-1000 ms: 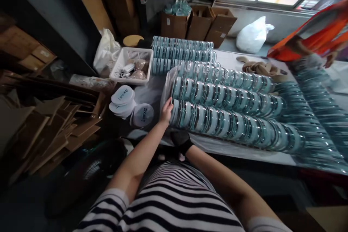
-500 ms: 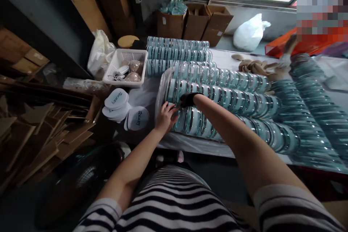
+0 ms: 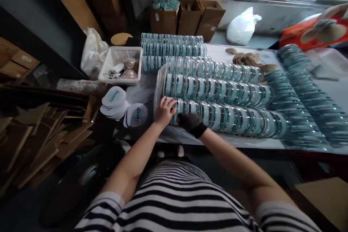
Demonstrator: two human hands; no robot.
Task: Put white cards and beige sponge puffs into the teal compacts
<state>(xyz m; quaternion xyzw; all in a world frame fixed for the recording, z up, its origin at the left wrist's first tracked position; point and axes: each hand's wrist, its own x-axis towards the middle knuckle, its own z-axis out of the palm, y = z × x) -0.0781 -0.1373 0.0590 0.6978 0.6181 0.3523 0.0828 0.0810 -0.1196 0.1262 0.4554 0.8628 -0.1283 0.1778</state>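
On the table stand long rows of round, clear greenish glass pieces with shiny rims, set on edge. My left hand [image 3: 165, 111] is bare, its fingers apart and laid against the left end of the nearest row of glass pieces [image 3: 223, 115]. Just right of it, my right hand [image 3: 191, 122] wears a dark glove and is low at the front side of that same row. Its fingers are dark and blurred, so their grip does not show. Behind the hands runs a second row of glass pieces [image 3: 214, 88].
White printed discs [image 3: 113, 96] lie in piles left of the rows. A white plastic basket [image 3: 101, 74] holds pinkish-brown round things and a cable. Plain glass stacks [image 3: 301, 116] and brown curved pieces [image 3: 246, 58] are to the right. Another person's gloved hand [image 3: 324, 25] holds brown pieces.
My right hand has moved from the top of the nearest row toward me, down to its front side. My left hand stays at the row's end. The view has shifted slightly.
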